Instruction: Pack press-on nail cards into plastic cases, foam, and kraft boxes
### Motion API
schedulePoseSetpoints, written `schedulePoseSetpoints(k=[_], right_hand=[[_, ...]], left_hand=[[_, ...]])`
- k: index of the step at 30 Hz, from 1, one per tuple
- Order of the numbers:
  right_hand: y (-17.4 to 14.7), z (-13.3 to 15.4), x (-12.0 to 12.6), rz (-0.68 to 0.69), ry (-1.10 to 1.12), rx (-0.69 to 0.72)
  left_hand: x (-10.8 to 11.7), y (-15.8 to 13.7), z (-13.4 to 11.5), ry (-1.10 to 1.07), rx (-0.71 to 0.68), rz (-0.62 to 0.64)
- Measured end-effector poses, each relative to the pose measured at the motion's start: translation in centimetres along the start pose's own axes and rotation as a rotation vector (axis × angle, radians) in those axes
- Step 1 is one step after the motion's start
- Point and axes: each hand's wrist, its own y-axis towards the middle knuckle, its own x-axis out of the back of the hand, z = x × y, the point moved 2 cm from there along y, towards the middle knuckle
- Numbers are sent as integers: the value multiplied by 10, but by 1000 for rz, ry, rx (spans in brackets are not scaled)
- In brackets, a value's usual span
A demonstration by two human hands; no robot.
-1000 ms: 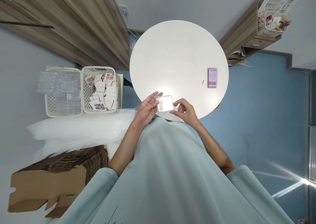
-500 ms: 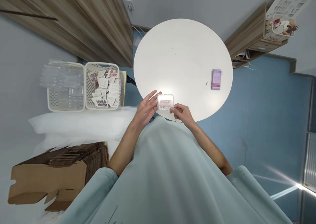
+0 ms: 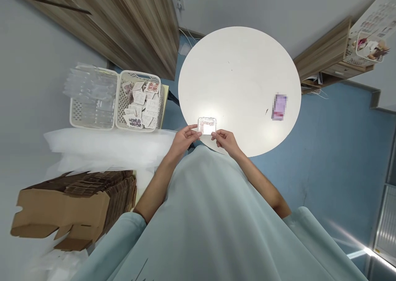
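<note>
Over the near edge of the round white table (image 3: pixel 238 66), a small clear plastic case (image 3: pixel 207 125) is held between both hands. Something pinkish shows inside it, and glare hides part of its face. My left hand (image 3: pixel 183 140) pinches the case's lower left corner with thumb and fingers. At the lower right corner, my right hand (image 3: pixel 226 141) grips it between thumb and bent fingers.
A pixelated purple item (image 3: pixel 279 107) lies on the table's right side. To the left stand a white basket of printed cards (image 3: pixel 142 130) and a basket of clear plastic cases (image 3: pixel 93 125). White wrapping sheet (image 3: pixel 108 147) and folded cardboard boxes (image 3: pixel 68 211) sit nearer.
My left hand has closed from spread fingers onto the case's left corner. The case has tilted, shifting its glare. The whole view has turned slightly.
</note>
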Motion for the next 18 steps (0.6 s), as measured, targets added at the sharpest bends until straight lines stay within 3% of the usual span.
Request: schedulePoseSetpoints(k=[5,10,18], right_hand=[[20,-13,-4,55,-43,-32],[51,-38,-8,127,-147,-77],[92,-76,-17,68,-246,-150]], left_hand=[[11,8,11,19,3,-53],[20,30,38,96,-1,-129],[29,74,90,252,83,-152]])
